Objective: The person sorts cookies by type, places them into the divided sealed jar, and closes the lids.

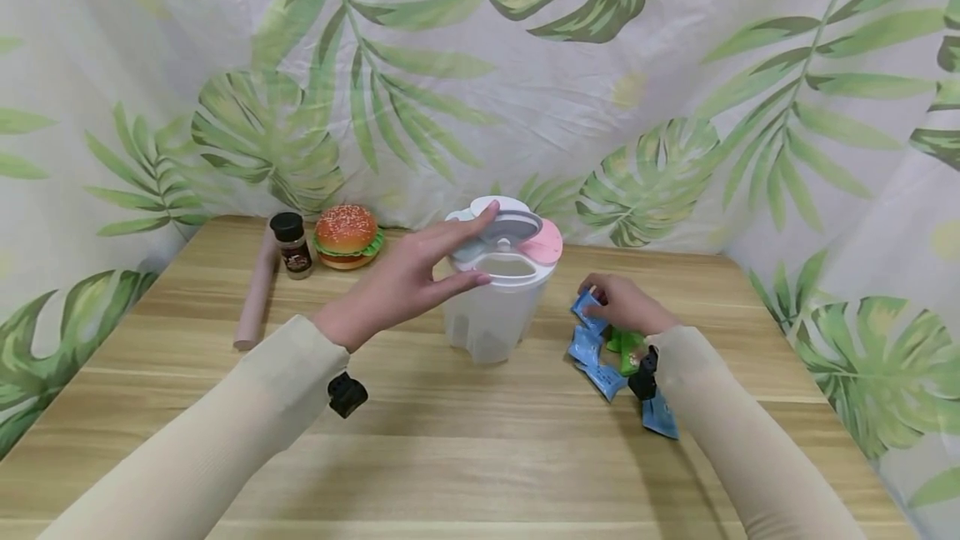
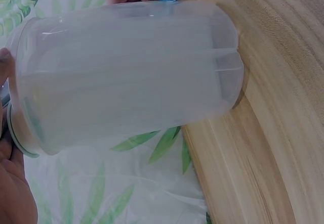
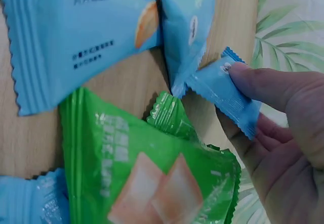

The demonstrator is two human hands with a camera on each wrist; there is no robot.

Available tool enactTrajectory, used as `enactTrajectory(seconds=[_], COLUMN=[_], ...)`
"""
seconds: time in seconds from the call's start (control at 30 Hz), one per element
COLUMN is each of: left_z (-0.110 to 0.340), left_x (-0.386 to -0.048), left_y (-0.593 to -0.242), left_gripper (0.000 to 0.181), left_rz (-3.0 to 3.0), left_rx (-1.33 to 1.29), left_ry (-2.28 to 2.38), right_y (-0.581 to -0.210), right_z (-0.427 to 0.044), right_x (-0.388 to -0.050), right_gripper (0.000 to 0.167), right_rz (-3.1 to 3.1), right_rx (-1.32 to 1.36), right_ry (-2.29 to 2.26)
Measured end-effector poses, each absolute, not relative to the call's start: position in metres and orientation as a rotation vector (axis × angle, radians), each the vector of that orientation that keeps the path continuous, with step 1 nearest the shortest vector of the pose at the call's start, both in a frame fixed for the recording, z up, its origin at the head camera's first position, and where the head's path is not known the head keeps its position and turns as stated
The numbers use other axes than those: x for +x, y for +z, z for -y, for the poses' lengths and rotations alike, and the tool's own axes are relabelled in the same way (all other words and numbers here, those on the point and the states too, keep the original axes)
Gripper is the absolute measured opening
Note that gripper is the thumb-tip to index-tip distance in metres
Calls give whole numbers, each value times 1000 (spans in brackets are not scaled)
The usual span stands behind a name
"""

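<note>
Now, the right hand (image 1: 626, 307) pinches a blue packet (image 3: 221, 88) between its thumb and fingers. The left hand (image 1: 405, 273), its fingers extended, touches the lid (image 1: 513, 228) of a translucent container (image 1: 486, 319), which stands upright on the worktop (image 1: 450, 465), left of the packet. Beneath the right wrist lie green packets (image 3: 98, 150) and other blue packets (image 3: 101, 47).

Indoor tabletop corner, home or studio can't tell: wrinkled leaf-print cloth (image 1: 540, 107) hung behind and beside wood-grain worktop (image 1: 465, 473); black-capped jar (image 1: 294, 248), snack packets (image 1: 586, 346) there.
</note>
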State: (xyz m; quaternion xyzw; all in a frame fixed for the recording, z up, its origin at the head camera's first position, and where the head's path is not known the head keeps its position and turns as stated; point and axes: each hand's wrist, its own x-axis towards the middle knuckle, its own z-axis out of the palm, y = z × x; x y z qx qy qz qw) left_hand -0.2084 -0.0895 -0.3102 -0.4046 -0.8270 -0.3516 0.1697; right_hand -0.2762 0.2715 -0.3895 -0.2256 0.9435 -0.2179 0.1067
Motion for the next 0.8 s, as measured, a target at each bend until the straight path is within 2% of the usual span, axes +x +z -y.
enactTrajectory(seconds=[0.3,0.57,0.8], left_z=[89,89,89], left_x=[-207,-209,-209], left_y=[-309,-310,-309], left_gripper=[82,81,81], left_rz=[2368,2367,2346], left_rx=[-1136,-1148,-1156], left_ry=[-1003,-995,-997], right_y=[-377,-344,-308], right_z=[-275,-270,-260], right_x=[-268,-258,-251], right_gripper=[26,37,15], right_rz=[-2846,-2651,-2343], right_rx=[-542,-288,-243], right_ry=[-855,-1541,-2169])
